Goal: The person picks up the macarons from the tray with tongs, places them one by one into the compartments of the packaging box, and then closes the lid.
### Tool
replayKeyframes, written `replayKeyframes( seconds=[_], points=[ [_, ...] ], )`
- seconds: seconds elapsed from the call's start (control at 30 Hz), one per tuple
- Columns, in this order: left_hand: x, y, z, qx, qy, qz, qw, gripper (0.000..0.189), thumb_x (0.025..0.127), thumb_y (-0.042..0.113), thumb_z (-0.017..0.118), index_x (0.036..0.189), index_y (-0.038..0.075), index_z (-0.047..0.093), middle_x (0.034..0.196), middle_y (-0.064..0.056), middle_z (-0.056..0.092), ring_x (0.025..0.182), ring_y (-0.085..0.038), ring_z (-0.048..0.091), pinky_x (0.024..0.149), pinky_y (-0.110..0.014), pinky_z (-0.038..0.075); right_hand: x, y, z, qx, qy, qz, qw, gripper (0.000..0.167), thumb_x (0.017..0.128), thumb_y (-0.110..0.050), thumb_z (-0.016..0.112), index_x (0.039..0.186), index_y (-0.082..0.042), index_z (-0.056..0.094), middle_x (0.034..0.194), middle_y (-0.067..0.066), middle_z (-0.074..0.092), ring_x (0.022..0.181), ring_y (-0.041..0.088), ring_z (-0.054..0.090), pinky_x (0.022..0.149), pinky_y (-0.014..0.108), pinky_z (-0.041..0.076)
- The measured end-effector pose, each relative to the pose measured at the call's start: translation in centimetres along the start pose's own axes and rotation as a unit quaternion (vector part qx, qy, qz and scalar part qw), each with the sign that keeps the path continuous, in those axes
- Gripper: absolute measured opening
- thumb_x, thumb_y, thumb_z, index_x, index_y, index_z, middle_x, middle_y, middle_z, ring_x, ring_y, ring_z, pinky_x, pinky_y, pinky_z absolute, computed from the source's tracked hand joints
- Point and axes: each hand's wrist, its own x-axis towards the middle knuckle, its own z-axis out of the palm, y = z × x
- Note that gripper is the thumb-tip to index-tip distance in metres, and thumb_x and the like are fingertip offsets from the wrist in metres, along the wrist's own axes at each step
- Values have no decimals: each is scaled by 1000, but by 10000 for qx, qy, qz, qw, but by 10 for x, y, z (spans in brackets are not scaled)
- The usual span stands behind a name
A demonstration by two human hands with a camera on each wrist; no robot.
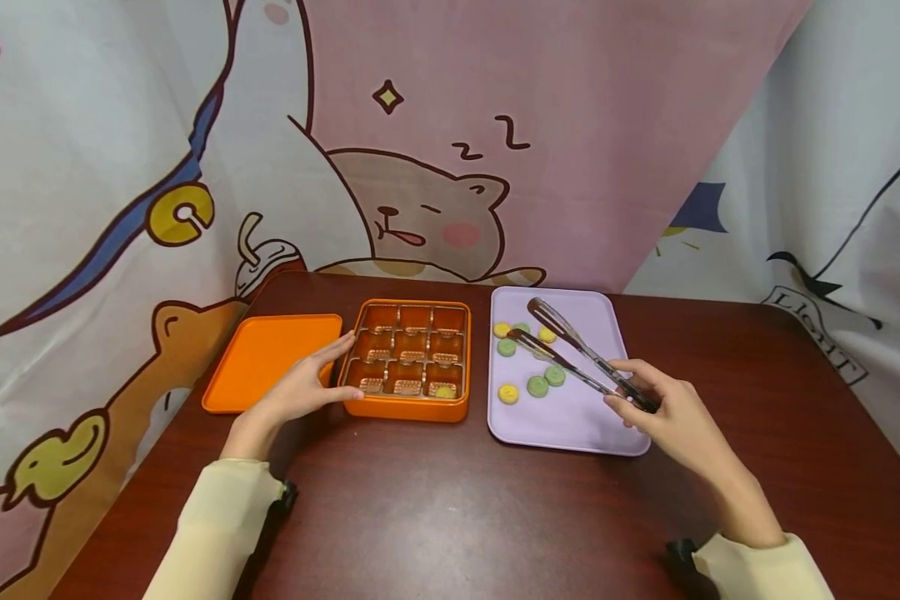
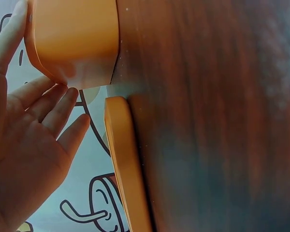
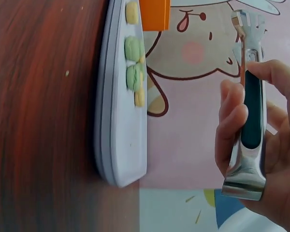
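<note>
My left hand [image 1: 303, 390] rests at the left side and front rim of an orange box [image 1: 405, 408], its fingers straight. A clear divider [image 1: 411, 343] splits that box into small compartments; the front right one holds a yellow macaron [image 1: 444, 392]. In the left wrist view, the thumb lies along the box's edge and the other fingertips are at its corner. My right hand [image 1: 663, 408] holds metal tongs [image 3: 253, 108] with a dark green grip by their handle end. Their two arms stand apart over a lilac tray [image 1: 570, 433] with several green macarons [image 1: 537, 386] and yellow macarons [image 1: 507, 393].
An orange lid [image 1: 270, 354] lies flat on the brown table [image 1: 420, 508], left of the box. The tray sits just right of the box. A patterned cloth [image 1: 570, 150] with cartoon animals hangs behind the table and along both sides.
</note>
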Motion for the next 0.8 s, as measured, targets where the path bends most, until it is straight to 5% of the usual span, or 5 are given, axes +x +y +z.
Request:
replayKeyframes(
  seconds=[0.27,0.8],
  points=[
    [1,-1,1,-68,-22,-26,10000,97,84,44,78,160,14,25,168,-10,19,152,-40,22,118,-66,23,-13,15,-6,-241,318,175,9990,33,83,-10,79,113,-9,65,79,-2,66,57,0,51,48,19,38],
    [1,-2,0,-1,-18,-24,10000,99,83,46,78,159,13,25,167,-12,21,151,-40,24,118,-64,25,-30,33,-15,-644,658,597,9940,30,86,-17,79,113,-8,70,70,-1,68,55,-4,56,49,16,41]
  ],
)
